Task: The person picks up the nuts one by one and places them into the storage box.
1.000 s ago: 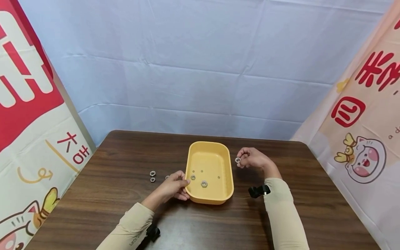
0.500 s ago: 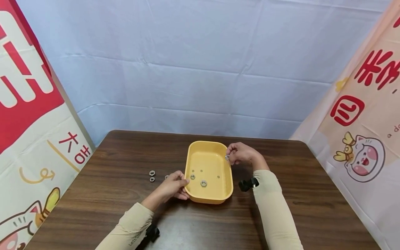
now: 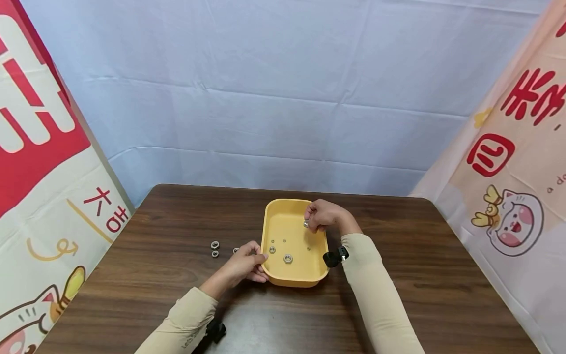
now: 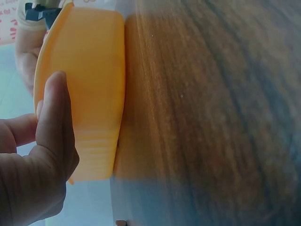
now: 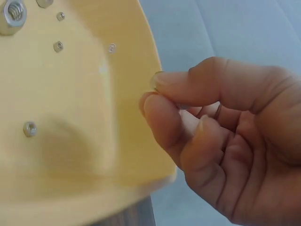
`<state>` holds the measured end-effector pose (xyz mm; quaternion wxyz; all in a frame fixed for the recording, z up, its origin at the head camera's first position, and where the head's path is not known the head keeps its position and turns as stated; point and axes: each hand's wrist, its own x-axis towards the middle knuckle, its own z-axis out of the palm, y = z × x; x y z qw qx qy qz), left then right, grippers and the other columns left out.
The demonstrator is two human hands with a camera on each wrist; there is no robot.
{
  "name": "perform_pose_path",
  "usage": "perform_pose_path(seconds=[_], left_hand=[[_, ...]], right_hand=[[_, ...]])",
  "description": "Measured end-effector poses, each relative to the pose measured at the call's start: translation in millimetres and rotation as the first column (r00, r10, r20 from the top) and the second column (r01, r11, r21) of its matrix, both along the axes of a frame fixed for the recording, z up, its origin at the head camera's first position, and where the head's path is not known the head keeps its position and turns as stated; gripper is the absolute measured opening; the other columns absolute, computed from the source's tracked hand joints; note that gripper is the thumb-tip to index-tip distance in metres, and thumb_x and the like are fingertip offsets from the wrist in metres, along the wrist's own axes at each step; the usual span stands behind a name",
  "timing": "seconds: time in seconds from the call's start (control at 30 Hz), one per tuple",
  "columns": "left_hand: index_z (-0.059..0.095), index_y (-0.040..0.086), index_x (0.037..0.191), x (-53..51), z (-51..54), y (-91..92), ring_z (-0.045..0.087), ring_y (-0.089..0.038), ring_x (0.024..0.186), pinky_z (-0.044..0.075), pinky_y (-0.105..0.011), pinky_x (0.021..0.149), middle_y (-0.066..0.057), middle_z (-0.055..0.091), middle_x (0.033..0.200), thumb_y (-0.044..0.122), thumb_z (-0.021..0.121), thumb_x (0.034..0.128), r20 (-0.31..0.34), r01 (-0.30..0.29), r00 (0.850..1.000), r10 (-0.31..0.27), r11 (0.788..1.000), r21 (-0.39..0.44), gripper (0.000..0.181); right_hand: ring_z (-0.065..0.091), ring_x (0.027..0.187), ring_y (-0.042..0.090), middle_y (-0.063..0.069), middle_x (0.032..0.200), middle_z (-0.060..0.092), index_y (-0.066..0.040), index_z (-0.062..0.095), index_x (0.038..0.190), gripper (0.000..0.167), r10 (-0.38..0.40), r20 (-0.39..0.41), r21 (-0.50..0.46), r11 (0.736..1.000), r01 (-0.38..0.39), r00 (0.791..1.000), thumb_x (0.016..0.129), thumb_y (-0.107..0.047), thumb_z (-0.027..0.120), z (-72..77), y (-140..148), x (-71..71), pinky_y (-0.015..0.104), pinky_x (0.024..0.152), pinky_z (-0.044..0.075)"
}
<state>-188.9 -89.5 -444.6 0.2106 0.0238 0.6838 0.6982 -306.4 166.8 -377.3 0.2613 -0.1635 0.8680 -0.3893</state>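
A yellow plastic tray (image 3: 285,223) stands on the table, several hex nuts of differing sizes lying on its floor. The biggest nut inside (image 3: 288,258) is near the front. My left hand (image 3: 245,260) grips the tray's left side, thumb over the rim and fingers along the outer wall (image 4: 96,70). Over the tray's right part, my right hand (image 3: 327,215) pinches a metal nut (image 3: 306,223) between thumb and fingertips. In the right wrist view that nut is hidden behind the fingers (image 5: 162,117), while a small nut (image 5: 30,128) shows on the tray floor.
Left of the tray, two nuts (image 3: 214,249) lie close together on the dark wooden table (image 3: 185,216). Another nut (image 3: 236,250) sits partly behind my left hand. A pale cloth (image 3: 265,123) hangs behind the table, with printed banners at both sides.
My right hand has moved left with the nut, from beside the tray across its right rim to above the inside. The left hand keeps its hold on the tray.
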Motion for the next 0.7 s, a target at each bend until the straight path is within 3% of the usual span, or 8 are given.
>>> perform_pose_path(seconds=[0.23,0.33,0.5,0.7], left_hand=[[0.038,0.002,0.088,-2.0,1.4,-1.2,0.065,-0.025,0.059,0.057,-0.037,0.053,-0.014,0.054,0.065,0.006,0.051,0.0929,-0.013,-0.001,1.000,0.000,1.000,-0.020,0.014],[0.038,0.003,0.088,-2.3,1.4,-1.8,0.064,-0.025,0.059,0.057,-0.035,0.052,-0.014,0.053,0.064,0.007,0.050,0.0932,-0.007,0.001,1.000,-0.001,1.000,-0.021,0.014],[0.038,0.003,0.089,-2.6,-0.5,-1.2,0.064,-0.024,0.058,0.056,-0.035,0.052,-0.014,0.054,0.064,0.007,0.050,0.0936,-0.005,0.005,1.000,-0.005,1.000,-0.017,0.014],[0.038,0.003,0.089,-4.1,-3.8,0.3,0.064,-0.024,0.058,0.056,-0.035,0.052,-0.014,0.054,0.064,0.007,0.052,0.0924,-0.004,0.010,1.000,-0.010,1.000,-0.007,0.014]], right_hand=[[0.036,0.046,0.015,0.008,0.063,0.055,0.000,0.055,0.088,0.023,0.012,-0.005,0.095,0.995,-0.011,1.000,0.070,0.012,0.060,-1.9,-17,-5.9,0.027,0.044,0.034],[0.027,0.044,0.012,0.005,0.057,0.048,-0.004,0.051,0.074,0.019,0.046,-0.016,0.166,0.985,-0.043,0.999,0.070,0.013,0.060,-3.7,-25,-8.1,0.026,0.043,0.028],[0.019,0.042,0.011,0.002,0.048,0.036,-0.010,0.043,0.056,0.031,0.128,-0.038,0.301,0.947,-0.111,0.991,0.071,0.013,0.058,-7.9,-38,-11.6,0.025,0.041,0.019],[0.015,0.041,0.011,-0.001,0.043,0.028,-0.014,0.035,0.046,0.041,0.178,-0.071,0.400,0.907,-0.135,0.981,0.066,0.016,0.053,-14.3,-46,-11.8,0.025,0.040,0.015]])
